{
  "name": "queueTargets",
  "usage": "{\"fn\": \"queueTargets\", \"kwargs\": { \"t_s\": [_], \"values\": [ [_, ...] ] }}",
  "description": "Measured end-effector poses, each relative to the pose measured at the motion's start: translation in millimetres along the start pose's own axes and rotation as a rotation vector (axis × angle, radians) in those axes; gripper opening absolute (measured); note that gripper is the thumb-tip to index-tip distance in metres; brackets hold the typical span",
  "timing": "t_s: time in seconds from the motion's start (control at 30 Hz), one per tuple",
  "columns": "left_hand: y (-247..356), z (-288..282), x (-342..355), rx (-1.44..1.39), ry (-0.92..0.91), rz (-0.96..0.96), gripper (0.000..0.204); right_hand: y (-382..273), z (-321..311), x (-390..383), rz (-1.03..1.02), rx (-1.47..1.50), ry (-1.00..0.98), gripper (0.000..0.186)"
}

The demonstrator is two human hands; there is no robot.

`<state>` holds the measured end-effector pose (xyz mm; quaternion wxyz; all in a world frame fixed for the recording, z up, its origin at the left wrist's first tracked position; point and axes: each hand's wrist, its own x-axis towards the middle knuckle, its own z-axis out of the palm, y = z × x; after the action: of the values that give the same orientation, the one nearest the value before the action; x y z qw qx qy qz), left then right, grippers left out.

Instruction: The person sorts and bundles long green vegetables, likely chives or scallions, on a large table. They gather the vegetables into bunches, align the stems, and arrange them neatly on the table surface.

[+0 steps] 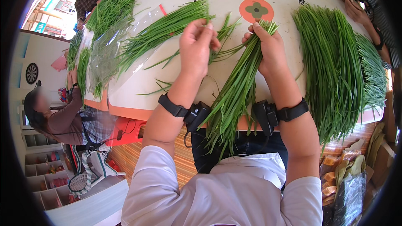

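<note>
My right hand (270, 48) is closed around a bunch of garlic chives (234, 90); the pale cut ends stick up above the thumb and the leaves hang over the table edge toward my lap. Left of it, my left hand (197, 42) is raised with its fingers curled and thumb near the index finger; whether a thin stalk is pinched there I cannot make out. Behind the left hand lies a pile of chives (161, 35) on a clear plastic sheet. A few loose stalks (224, 37) lie between my hands.
A large chive pile (331, 71) stands at the right of the white table (284, 12). More chives (113, 8) and a clear bag (109, 50) lie left. People work at left and far right; a red stool (125, 130) stands below the edge.
</note>
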<state>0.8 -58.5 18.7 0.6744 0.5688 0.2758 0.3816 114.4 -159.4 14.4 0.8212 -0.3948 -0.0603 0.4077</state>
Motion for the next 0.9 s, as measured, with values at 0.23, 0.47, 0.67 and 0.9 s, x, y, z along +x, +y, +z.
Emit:
{"fn": "queueTargets", "kwargs": {
  "t_s": [0.23,0.47,0.67,0.9],
  "values": [
    [25,-51,37,0.455,0.472,0.764,0.019,-8,-3,2,0.056,0.081,-0.047,0.014],
    [22,-35,21,0.568,0.212,0.621,0.020,-12,-3,0,0.043,0.010,-0.160,0.022],
    [-3,14,-26,0.366,-0.281,0.060,0.019,-3,7,-6,-0.062,-0.114,-0.156,0.033],
    [-9,22,-27,0.782,-0.306,0.584,0.023,4,8,-5,-0.160,-0.195,-0.075,0.035]
  ]
}}
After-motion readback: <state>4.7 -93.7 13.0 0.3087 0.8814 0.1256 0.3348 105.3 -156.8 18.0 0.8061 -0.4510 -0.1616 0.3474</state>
